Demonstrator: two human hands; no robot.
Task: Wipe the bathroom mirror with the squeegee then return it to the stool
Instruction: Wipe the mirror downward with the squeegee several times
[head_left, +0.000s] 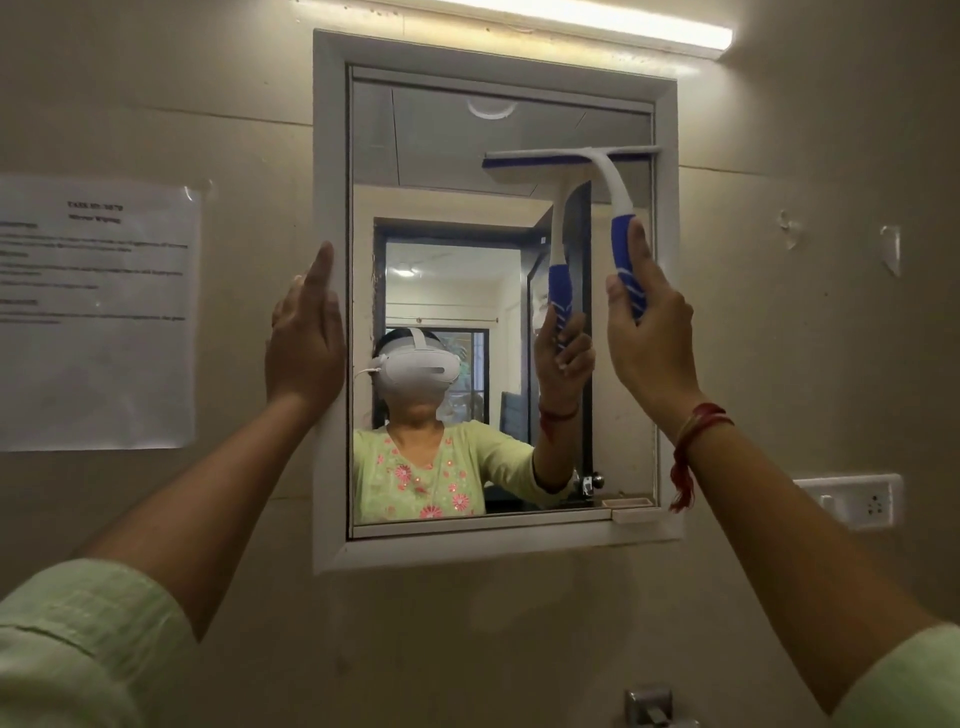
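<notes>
This is a bathroom, plain and domestic in look. A mirror (467, 208) in a white frame (332, 156) is set into a beige painted wall (779, 130), and a lit tube light (597, 21) runs just above the mirror. Below the mirror, at the picture's bottom edge, sits a metal tap fitting (649, 706). To the right of the mirror is a white switch-and-socket plate (852, 501); to its left a printed sheet (98, 312) is taped to the wall. In the mirror's glass a dark-framed doorway shows, with a further room and a window beyond.
</notes>
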